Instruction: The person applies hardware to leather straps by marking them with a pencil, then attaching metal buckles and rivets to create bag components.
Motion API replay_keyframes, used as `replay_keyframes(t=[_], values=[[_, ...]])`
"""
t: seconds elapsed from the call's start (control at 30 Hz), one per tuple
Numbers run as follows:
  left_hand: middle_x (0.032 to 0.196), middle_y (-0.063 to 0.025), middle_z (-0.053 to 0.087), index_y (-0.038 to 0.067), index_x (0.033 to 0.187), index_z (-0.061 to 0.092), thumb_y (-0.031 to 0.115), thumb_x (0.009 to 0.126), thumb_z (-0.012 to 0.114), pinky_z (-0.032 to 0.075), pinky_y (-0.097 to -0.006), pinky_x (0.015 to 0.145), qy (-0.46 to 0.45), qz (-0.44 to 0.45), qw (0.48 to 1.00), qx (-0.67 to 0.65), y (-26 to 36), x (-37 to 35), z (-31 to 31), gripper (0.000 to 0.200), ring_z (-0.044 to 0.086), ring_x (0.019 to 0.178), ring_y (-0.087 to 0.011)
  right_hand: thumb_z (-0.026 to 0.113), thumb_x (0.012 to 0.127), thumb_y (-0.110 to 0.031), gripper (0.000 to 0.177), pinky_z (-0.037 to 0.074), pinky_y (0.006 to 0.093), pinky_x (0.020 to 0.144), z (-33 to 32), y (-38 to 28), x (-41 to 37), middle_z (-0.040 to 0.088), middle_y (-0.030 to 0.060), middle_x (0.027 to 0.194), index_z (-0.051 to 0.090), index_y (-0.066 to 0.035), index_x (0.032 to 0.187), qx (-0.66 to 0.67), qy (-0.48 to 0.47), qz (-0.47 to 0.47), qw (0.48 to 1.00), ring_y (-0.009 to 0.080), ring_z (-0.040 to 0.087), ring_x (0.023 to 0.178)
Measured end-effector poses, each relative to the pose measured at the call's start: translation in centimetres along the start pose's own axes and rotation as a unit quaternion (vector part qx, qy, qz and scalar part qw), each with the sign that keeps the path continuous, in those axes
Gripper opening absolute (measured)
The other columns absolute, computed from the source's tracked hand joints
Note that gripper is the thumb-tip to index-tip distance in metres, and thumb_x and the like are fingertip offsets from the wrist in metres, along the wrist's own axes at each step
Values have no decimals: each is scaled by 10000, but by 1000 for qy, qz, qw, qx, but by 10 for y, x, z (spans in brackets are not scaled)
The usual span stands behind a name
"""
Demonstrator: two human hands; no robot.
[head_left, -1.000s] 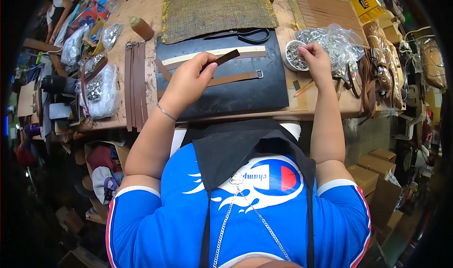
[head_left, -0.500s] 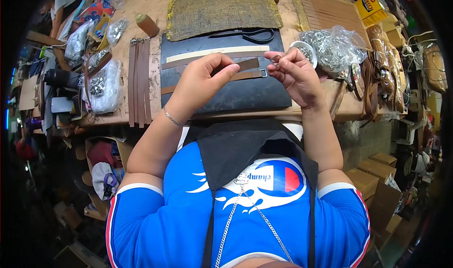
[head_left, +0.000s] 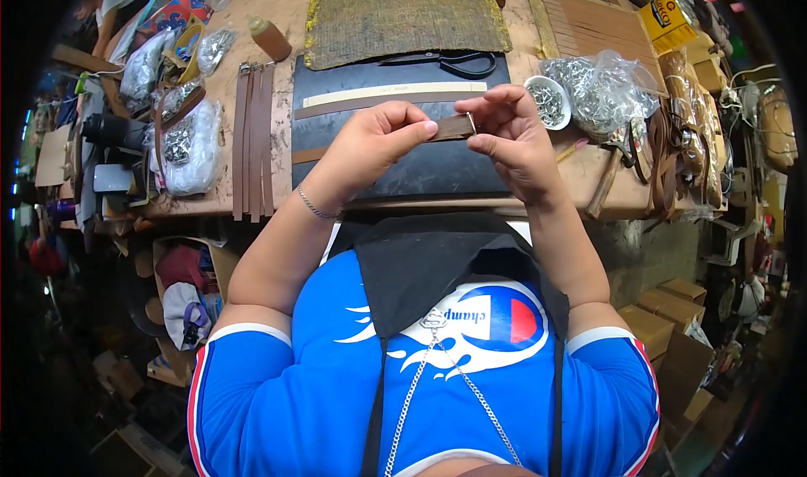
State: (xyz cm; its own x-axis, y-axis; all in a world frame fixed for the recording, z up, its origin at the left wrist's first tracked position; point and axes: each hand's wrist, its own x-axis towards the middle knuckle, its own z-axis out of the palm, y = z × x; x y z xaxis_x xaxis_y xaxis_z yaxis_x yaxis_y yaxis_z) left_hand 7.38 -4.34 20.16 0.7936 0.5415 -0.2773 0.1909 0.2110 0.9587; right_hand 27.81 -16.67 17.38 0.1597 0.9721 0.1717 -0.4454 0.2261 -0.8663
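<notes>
My left hand [head_left: 374, 145] pinches a short brown leather strap [head_left: 452, 129] between thumb and fingertips, over the black work board [head_left: 403, 183]. At the strap's free end my right hand [head_left: 523, 141] holds a small metal buckle [head_left: 472, 123] between thumb and fingers, right at the leather's tip. Below the hands another brown strap [head_left: 308, 155] lies on the board, partly hidden by my left hand. A cream strip [head_left: 395, 93] and a long dark brown strap [head_left: 336, 108] lie behind them.
Black-handled scissors [head_left: 471, 62] lie at the board's far edge beside a woven mat [head_left: 408, 19]. To the right stand a white bowl [head_left: 565, 107] of small metal parts and a plastic bag [head_left: 601, 90] of hardware. Left are several straps [head_left: 255, 141] and a bottle [head_left: 270, 39].
My right hand has moved left with the buckle, bringing it to the strap's end. The strap in my left hand has shifted slightly right.
</notes>
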Motion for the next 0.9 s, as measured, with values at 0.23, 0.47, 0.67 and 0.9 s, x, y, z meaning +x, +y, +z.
replay_keyframes(t=[0.23, 0.47, 0.67, 0.9], values=[[715, 79, 542, 78, 1002, 710, 280, 999, 724, 353, -187, 555, -9, 8, 1000, 7, -6, 0, 6, 202, 463, 628, -12, 682, 851, 136, 626, 556, 336, 988, 16, 5, -1, 653, 144, 1306, 481, -90, 1400, -130, 5, 60, 990, 209, 658, 1160], [899, 19, 657, 35, 1001, 730, 139, 964, 757, 470, -224, 767, 0, 120, 993, 15, -3, -6, 4, 113, 577, 849, -62, 662, 950, 25, 480, 542, 344, 991, 24, -10, 0, 670, 130, 1256, 525, -29, 1406, -2, 4, 33, 999, 198, 666, 1097], [907, 3, 699, 6, 986, 734, 135, 950, 768, 499, -231, 754, -30, 185, 981, 46, -6, -5, 3, 138, 612, 854, -61, 716, 974, -71, 222, 550, 285, 853, 21, -15, 1, 697, 69, 1032, 650, -5, 1175, -22, -76, 86, 993, 142, 671, 915], [955, -19, 727, 5, 1065, 733, 177, 935, 790, 519, -249, 791, -72, 118, 988, 73, 13, -18, 2, 223, 632, 877, -58, 726, 958, -32, 191, 559, 257, 841, 32, -26, -4, 690, 53, 1021, 640, -15, 1127, -93, -27, 119, 988, 121, 682, 940]])
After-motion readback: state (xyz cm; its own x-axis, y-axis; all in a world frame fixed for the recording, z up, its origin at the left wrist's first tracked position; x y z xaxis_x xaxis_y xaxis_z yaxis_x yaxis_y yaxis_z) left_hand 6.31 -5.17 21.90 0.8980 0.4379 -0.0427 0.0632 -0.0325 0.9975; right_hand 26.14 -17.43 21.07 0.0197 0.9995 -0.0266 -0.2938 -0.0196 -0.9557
